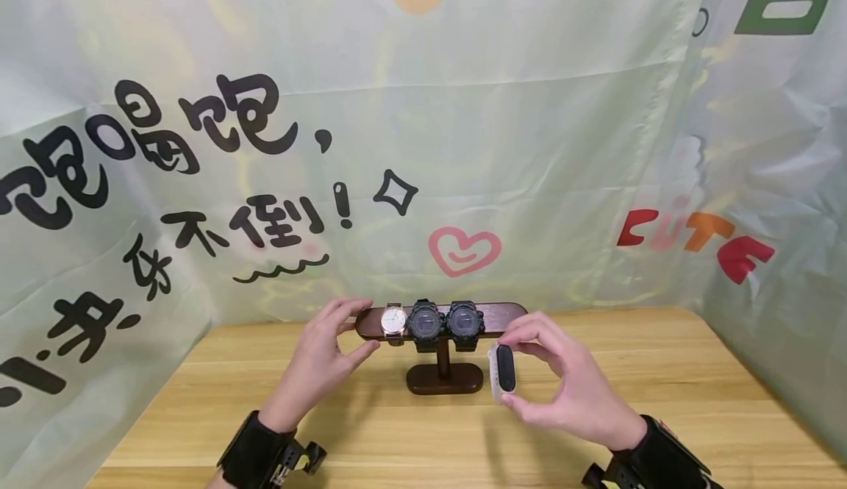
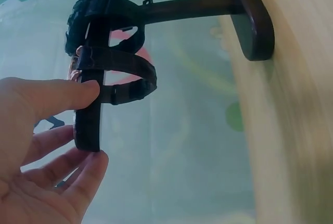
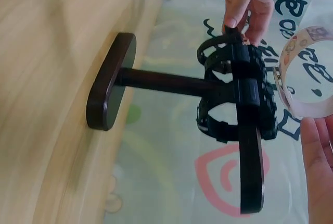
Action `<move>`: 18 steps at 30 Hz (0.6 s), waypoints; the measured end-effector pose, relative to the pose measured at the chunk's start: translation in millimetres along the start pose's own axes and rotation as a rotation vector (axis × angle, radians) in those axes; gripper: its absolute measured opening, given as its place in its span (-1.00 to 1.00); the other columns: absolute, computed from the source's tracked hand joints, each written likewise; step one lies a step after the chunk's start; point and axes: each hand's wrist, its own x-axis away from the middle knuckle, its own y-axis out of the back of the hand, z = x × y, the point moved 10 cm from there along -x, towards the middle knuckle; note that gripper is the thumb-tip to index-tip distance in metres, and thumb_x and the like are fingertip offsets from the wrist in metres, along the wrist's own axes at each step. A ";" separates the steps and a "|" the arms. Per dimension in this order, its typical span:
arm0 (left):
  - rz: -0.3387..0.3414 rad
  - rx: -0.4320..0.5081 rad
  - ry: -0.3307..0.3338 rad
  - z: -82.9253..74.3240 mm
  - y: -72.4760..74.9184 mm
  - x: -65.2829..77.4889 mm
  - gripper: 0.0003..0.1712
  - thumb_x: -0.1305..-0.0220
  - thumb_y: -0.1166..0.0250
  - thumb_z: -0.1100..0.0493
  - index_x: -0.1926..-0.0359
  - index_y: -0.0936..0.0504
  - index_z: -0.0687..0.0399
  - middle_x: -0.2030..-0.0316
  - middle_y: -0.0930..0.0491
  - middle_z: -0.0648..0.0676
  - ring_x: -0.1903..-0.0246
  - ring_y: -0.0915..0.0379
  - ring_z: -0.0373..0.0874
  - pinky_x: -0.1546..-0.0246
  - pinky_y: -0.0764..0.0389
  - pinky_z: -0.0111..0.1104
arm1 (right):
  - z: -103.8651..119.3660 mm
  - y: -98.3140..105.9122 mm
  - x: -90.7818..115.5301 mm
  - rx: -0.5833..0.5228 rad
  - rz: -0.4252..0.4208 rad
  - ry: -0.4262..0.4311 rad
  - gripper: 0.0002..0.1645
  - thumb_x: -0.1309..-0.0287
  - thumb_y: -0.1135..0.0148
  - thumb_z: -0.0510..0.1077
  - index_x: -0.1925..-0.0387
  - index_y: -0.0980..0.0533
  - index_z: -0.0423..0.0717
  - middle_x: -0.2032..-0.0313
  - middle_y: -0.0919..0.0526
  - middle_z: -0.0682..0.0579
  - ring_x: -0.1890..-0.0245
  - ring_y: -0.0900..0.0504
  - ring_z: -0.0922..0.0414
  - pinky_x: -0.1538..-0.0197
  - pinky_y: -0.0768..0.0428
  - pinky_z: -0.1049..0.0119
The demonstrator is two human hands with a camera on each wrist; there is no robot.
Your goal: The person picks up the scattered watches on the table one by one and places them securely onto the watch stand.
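A dark wooden watch stand (image 1: 445, 380) bears a watch with a white dial (image 1: 393, 320) and two bulky black watches (image 1: 425, 323) side by side on its crossbar (image 1: 501, 315). My left hand (image 1: 324, 349) holds the bar's left end; the left wrist view has the thumb on the bar beside the dark strap (image 2: 125, 61) and fingertips at its tip. Off the bar's right end, my right hand (image 1: 562, 379) pinches a fitness band by its top and bottom. This fitness band (image 1: 506, 368) has a black oval face and a pale strap, looped closed in the right wrist view.
The stand's base rests on a light wooden table (image 1: 370, 437). Behind and at both sides hangs a pale printed cloth (image 1: 529, 143) with black lettering and a pink heart. Each wrist wears a black strap with a camera (image 1: 261, 452).
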 end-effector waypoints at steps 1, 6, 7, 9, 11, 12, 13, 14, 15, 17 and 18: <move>0.003 0.012 0.010 1.3 -0.8 -0.1 -0.32 -0.10 -0.65 0.36 -0.27 -0.67 0.18 -0.17 -0.66 0.15 -0.09 -0.71 0.09 -0.08 -0.82 -0.20 | -1.6 1.5 0.0 0.001 -0.005 -0.003 -0.16 0.21 -0.66 -0.51 -0.15 -0.54 -0.04 -0.15 -0.55 0.02 -0.17 -0.60 0.27 -0.31 -0.66 0.47; 0.019 0.039 0.055 6.4 -3.1 -0.1 -0.36 -0.12 -0.64 0.36 -0.26 -0.70 0.19 -0.14 -0.68 0.16 -0.07 -0.72 0.06 -0.10 -0.81 -0.24 | -7.9 7.4 0.3 0.020 -0.017 -0.004 -0.15 0.25 -0.65 -0.53 -0.14 -0.54 -0.07 -0.15 -0.54 -0.01 -0.16 -0.60 0.29 -0.31 -0.66 0.48; 0.021 0.040 0.060 7.0 -3.2 0.0 -0.36 -0.12 -0.64 0.35 -0.25 -0.70 0.20 -0.13 -0.68 0.16 -0.07 -0.73 0.06 -0.10 -0.81 -0.24 | -8.9 8.7 0.2 0.021 -0.018 -0.004 -0.16 0.25 -0.64 -0.54 -0.14 -0.54 -0.10 -0.15 -0.54 -0.03 -0.17 -0.60 0.29 -0.31 -0.66 0.48; 0.025 0.044 0.069 8.2 -3.7 -0.2 -0.35 -0.11 -0.64 0.35 -0.26 -0.70 0.21 -0.13 -0.68 0.17 -0.06 -0.74 0.07 -0.11 -0.80 -0.24 | -10.8 11.7 -0.2 0.024 -0.019 -0.006 -0.18 0.24 -0.63 -0.54 -0.14 -0.54 -0.15 -0.15 -0.54 -0.05 -0.17 -0.59 0.29 -0.31 -0.66 0.48; 0.026 0.044 0.070 8.4 -3.2 -0.2 -0.35 -0.13 -0.64 0.34 -0.26 -0.70 0.20 -0.13 -0.69 0.17 -0.06 -0.74 0.07 -0.12 -0.80 -0.23 | -13.4 15.1 -1.0 0.018 -0.021 -0.017 -0.19 0.24 -0.62 -0.56 -0.13 -0.54 -0.20 -0.15 -0.54 -0.06 -0.17 -0.59 0.28 -0.32 -0.66 0.46; 0.025 0.045 0.070 8.5 -2.9 -0.1 -0.36 -0.13 -0.64 0.33 -0.27 -0.70 0.20 -0.13 -0.69 0.17 -0.06 -0.75 0.07 -0.12 -0.79 -0.23 | -14.4 16.9 -1.3 0.016 -0.022 -0.017 -0.19 0.24 -0.62 -0.57 -0.13 -0.54 -0.22 -0.15 -0.54 -0.05 -0.17 -0.59 0.27 -0.32 -0.66 0.45; 0.025 0.045 0.070 8.6 -2.5 -0.1 -0.36 -0.14 -0.64 0.32 -0.27 -0.70 0.19 -0.13 -0.69 0.17 -0.06 -0.75 0.08 -0.13 -0.79 -0.23 | -15.4 18.7 -1.6 0.014 -0.022 -0.018 -0.19 0.24 -0.62 -0.58 -0.13 -0.54 -0.23 -0.15 -0.54 -0.05 -0.17 -0.59 0.27 -0.31 -0.67 0.45; 0.026 0.047 0.070 8.7 -2.2 -0.1 -0.37 -0.14 -0.63 0.32 -0.27 -0.70 0.19 -0.14 -0.69 0.17 -0.06 -0.76 0.08 -0.13 -0.79 -0.22 | -16.4 20.8 -1.8 0.014 -0.025 -0.019 -0.19 0.25 -0.62 -0.58 -0.13 -0.54 -0.24 -0.14 -0.54 -0.05 -0.17 -0.59 0.27 -0.31 -0.67 0.44; 0.027 0.049 0.071 8.7 -1.9 0.0 -0.37 -0.15 -0.63 0.31 -0.27 -0.70 0.18 -0.14 -0.69 0.17 -0.06 -0.76 0.08 -0.13 -0.79 -0.22 | -17.4 23.0 -2.0 0.014 -0.030 -0.019 -0.19 0.25 -0.62 -0.59 -0.13 -0.53 -0.24 -0.14 -0.54 -0.04 -0.17 -0.59 0.28 -0.30 -0.68 0.45; 0.029 0.054 0.075 9.1 -1.4 0.0 -0.37 -0.16 -0.63 0.31 -0.27 -0.70 0.18 -0.14 -0.69 0.18 -0.06 -0.76 0.09 -0.13 -0.79 -0.21 | -19.1 27.5 -2.4 0.018 -0.038 -0.011 -0.18 0.26 -0.61 -0.61 -0.12 -0.53 -0.25 -0.13 -0.55 -0.05 -0.17 -0.58 0.30 -0.29 -0.68 0.45; 0.032 0.059 0.078 9.5 -1.4 0.1 -0.37 -0.16 -0.63 0.31 -0.27 -0.69 0.19 -0.15 -0.69 0.18 -0.06 -0.76 0.09 -0.14 -0.79 -0.21 | -19.8 29.9 -2.4 0.022 -0.042 -0.007 -0.18 0.26 -0.60 -0.62 -0.13 -0.53 -0.26 -0.12 -0.55 -0.06 -0.17 -0.58 0.31 -0.29 -0.68 0.45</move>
